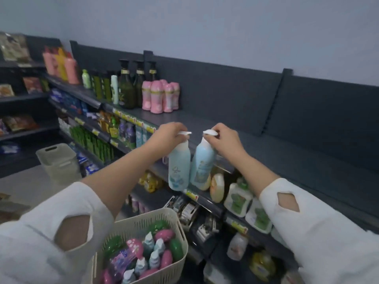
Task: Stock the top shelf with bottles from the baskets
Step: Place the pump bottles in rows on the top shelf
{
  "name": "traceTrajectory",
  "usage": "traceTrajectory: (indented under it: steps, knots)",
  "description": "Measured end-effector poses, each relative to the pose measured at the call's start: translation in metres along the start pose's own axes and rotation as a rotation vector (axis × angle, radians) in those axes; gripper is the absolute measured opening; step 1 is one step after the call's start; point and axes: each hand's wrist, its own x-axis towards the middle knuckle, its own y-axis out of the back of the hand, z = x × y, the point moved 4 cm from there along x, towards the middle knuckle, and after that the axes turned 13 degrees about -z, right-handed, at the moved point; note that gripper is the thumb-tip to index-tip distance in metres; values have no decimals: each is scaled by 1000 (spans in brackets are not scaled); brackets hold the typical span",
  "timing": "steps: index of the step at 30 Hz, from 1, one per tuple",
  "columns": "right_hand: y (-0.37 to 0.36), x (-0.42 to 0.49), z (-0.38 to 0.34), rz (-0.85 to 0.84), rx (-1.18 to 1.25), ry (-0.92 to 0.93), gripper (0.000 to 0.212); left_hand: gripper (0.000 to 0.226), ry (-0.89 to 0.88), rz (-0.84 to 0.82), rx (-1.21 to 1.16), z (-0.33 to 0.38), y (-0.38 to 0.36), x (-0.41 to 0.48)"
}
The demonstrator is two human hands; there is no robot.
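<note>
Left hand point(171, 133) grasping one blue pump bottle point(178, 167) by its top, right hand point(221, 138) grasping another point(203, 163), both just before the top shelf point(205, 124), basket point(164, 218) below

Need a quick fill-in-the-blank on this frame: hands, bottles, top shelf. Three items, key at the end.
1. The left hand grips one pump bottle and the right hand grips a second pump bottle; both bottles are light ___.
2. On the top shelf, the short bottles beside its bare stretch are ___.
3. Behind them stand ___ tall dark pump bottles with black heads.
Missing words: blue; pink; three.
</note>
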Motion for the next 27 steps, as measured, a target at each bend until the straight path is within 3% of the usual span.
traceTrajectory:
  steps: [10, 18, 27]
  knots:
    - [158, -10, 73, 228, -34, -106, 21, 17, -206, 16, -211, 136, -28, 104]
    - [221, 31, 181, 188, -104, -198, 18, 21, -200, -41, -264, 186, -92, 208]
    - [243, 83, 255, 128, -6, -174, 6, 20, -132, -54, -264, 188, -127, 294]
